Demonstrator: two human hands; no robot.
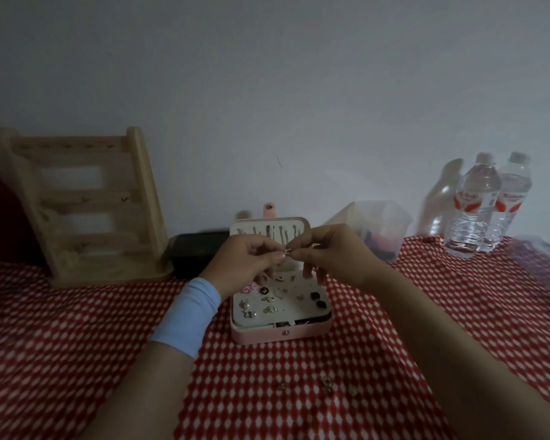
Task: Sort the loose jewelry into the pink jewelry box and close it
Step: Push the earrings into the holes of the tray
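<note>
Head view. Ranged along the wall, left to right: wooden rack (83, 211), black case (197, 252), clear tub (378, 227), two water bottles (472, 211); all on red-and-white cloth (394, 312).

Centre: pink jewelry box (281, 333), open, lid (267, 228) upright at far side, strap tab pointing up, front snap facing the wearer. Far part of the box interior masked by left hand (248, 262) and right hand (327, 252), both pinching one small metal piece (287, 251) above the box. Axis of piece too small to judge.

On the cloth before the box, well apart from it: loose pieces (326, 381).

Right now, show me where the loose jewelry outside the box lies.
Head view: loose jewelry lies on the red cloth in front of the pink box, nearer the right forearm.
</note>
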